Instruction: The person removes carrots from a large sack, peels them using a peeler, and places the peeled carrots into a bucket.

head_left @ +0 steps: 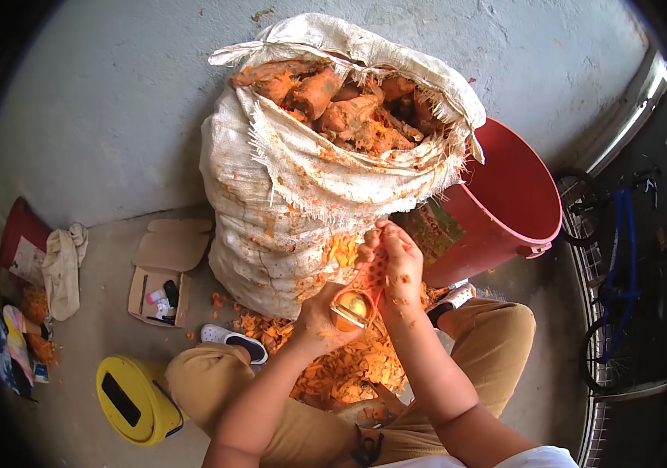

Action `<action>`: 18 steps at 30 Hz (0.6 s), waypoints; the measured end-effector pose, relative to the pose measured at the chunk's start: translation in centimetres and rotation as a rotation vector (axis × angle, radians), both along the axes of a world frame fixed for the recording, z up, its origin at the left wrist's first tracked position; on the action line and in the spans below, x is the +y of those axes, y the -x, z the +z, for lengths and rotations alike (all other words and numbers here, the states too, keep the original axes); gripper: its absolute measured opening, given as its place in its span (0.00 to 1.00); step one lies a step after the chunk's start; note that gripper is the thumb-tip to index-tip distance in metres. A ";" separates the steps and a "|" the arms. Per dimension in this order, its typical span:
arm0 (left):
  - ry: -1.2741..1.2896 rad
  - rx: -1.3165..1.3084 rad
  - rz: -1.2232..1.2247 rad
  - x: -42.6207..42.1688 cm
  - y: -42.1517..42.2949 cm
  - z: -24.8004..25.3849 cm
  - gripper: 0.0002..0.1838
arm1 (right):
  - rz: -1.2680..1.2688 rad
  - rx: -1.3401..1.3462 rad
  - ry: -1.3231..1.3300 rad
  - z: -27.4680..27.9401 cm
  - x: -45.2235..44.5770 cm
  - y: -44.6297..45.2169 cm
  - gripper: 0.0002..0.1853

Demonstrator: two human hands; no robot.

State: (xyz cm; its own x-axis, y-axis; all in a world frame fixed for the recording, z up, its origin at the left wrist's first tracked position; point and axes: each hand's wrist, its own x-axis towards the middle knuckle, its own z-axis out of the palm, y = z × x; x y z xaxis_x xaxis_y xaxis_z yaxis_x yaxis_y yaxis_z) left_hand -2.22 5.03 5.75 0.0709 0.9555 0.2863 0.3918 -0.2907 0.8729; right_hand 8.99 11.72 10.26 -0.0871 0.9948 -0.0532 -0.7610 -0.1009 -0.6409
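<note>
- Carrot [353, 300]: located in my left hand [322, 318], fingers wrapped around it, cut end showing.
- Orange peeler [372, 274]: perforated handle in my right hand [397, 253], fingers curled on it; frame stands at the carrot's cut end, blade contact I cannot tell.
- Peelings [353, 366]: heaped below both hands.
- Sack [244, 210]: upright ahead of me, filled with more carrots [349, 115], beside a red bucket [497, 222].

Grey floor [103, 327] under sack [244, 210], peelings [349, 365], yellow bucket [146, 398].

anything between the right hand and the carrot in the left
Yes, the orange peeler: the right hand holds its handle, and its head lies over the carrot in the left hand. Nothing else visible intervenes.
</note>
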 end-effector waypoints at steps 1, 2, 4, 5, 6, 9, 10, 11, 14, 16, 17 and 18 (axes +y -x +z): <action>-0.012 -0.034 -0.002 -0.2 -0.1 -0.5 0.23 | 0.006 -0.019 0.041 -0.1 0.1 0.0 0.09; -0.025 -0.067 -0.003 -0.3 -0.2 -0.8 0.23 | 0.013 -0.038 0.081 -0.2 0.3 0.1 0.09; -0.033 -0.055 -0.009 -0.2 0.0 -1.0 0.24 | 0.017 -0.032 0.145 -1.1 0.9 0.0 0.08; -0.013 -0.051 0.004 0.0 0.0 -1.3 0.24 | 0.018 -0.030 0.177 -1.8 1.3 -0.2 0.08; 0.007 -0.048 0.016 0.1 -0.1 -1.5 0.24 | -0.021 -0.028 0.190 -3.0 2.1 -0.6 0.08; -0.221 -0.002 -0.023 -0.8 0.7 -0.5 0.24 | -0.214 -0.012 0.195 -9.1 5.6 -4.2 0.08; -0.300 0.036 -0.027 -1.0 1.2 0.0 0.24 | -0.333 0.002 0.171 -10.9 6.5 -6.3 0.09; -0.181 -0.055 -0.048 -1.1 1.7 -1.1 0.27 | -0.292 0.061 0.182 -11.4 6.4 -7.3 0.09; -0.116 -0.031 -0.063 -0.7 2.0 -1.3 0.27 | -0.228 -0.003 0.155 -10.1 5.0 -7.3 0.09; -0.145 -0.052 -0.033 -0.2 1.5 -0.8 0.24 | -0.194 0.032 0.105 -7.7 3.9 -5.8 0.09; -0.129 -0.062 -0.025 -0.1 1.3 -0.7 0.23 | -0.189 -0.003 0.107 -5.6 3.1 -4.9 0.09; -0.110 -0.072 -0.015 -0.1 1.3 -0.7 0.23 | -0.136 0.077 0.090 -4.2 2.7 -4.0 0.09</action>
State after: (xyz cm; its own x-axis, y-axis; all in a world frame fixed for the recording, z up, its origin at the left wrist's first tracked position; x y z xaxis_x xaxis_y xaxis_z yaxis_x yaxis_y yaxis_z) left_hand -3.56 4.95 5.02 0.0606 0.9169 0.3945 0.3236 -0.3919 0.8612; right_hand 13.02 14.37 6.08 0.0404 0.9891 -0.1414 -0.8179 -0.0485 -0.5733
